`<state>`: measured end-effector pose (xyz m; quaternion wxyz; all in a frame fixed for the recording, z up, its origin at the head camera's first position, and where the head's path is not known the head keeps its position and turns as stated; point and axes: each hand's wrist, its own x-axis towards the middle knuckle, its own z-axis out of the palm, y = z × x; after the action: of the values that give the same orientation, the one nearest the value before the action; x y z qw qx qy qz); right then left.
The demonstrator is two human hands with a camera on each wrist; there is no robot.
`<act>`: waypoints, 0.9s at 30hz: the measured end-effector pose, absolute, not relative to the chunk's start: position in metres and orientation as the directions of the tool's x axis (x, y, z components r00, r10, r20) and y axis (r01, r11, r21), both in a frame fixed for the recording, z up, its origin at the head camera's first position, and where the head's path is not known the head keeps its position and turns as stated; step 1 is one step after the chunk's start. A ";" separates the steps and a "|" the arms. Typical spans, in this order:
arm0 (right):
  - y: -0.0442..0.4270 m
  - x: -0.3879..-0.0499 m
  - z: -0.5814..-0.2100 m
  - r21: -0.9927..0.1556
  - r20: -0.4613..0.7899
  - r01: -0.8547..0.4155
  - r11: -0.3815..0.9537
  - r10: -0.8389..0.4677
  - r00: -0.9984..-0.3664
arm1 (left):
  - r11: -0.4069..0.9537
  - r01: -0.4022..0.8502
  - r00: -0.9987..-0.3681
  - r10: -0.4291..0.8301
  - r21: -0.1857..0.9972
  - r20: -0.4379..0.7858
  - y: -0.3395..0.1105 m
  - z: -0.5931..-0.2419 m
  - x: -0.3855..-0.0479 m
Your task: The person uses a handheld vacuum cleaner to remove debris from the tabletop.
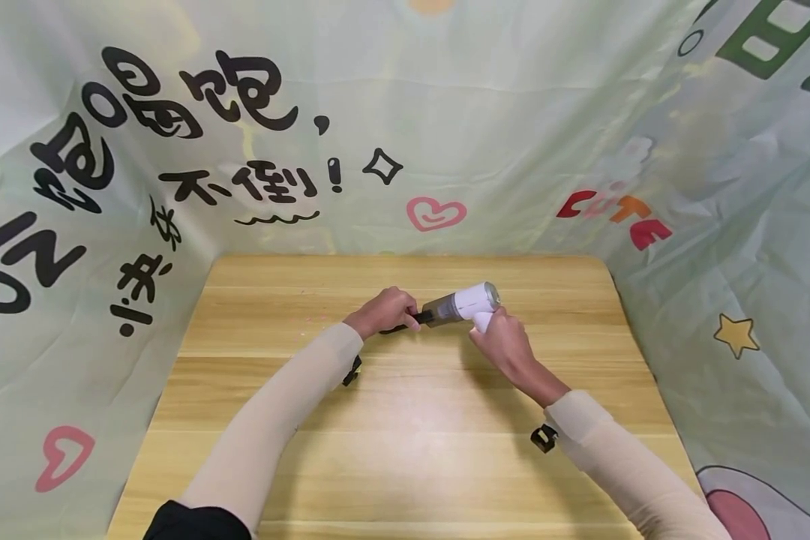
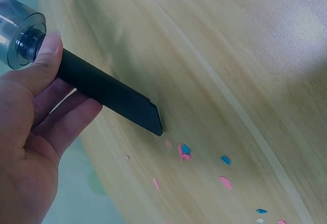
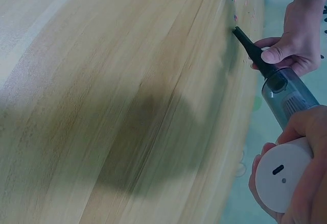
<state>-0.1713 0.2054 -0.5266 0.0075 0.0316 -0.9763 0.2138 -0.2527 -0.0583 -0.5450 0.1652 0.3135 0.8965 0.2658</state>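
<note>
A white handheld vacuum cleaner [image 1: 474,301] with a clear grey dust cup [image 3: 289,97] is held above the table, tilted down to the left. My right hand [image 1: 508,343] grips its white handle, whose round end [image 3: 283,177] faces the right wrist camera. Around the black crevice nozzle [image 2: 104,89], my left hand [image 1: 386,310] curls its thumb and fingers close to the dust cup. Just beyond the nozzle's slanted tip, small pink paper scraps [image 2: 225,182] and blue scraps [image 2: 226,159] lie scattered on the wood.
The wooden table [image 1: 418,442] has rounded far corners. Printed cloth [image 1: 486,127] with black lettering and hearts hangs around its back and sides. Dark wrist mounts [image 1: 544,438] sit under the sleeves.
</note>
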 end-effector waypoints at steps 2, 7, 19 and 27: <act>0.204 -0.172 -0.527 -0.415 0.030 -0.065 0.907 -0.058 -0.998 | 0.661 0.471 -0.750 0.649 0.584 -0.131 -0.059 -0.545 -0.253; 0.202 -0.173 -0.528 -0.410 0.043 -0.074 0.909 -0.062 -0.997 | 0.668 0.454 -0.755 0.640 0.590 -0.143 -0.061 -0.546 -0.256; 0.198 -0.178 -0.526 -0.407 0.045 -0.066 0.911 -0.052 -0.998 | 0.665 0.441 -0.754 0.639 0.602 -0.153 -0.063 -0.542 -0.260; 0.196 -0.181 -0.525 -0.413 0.048 -0.056 0.909 -0.039 -0.998 | 0.677 0.471 -0.750 0.645 0.566 -0.147 -0.062 -0.541 -0.262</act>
<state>-0.1813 0.1958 -0.5248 0.0193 0.0244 -0.9768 0.2117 -0.2617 -0.0623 -0.5409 0.1701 0.3101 0.8997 0.2558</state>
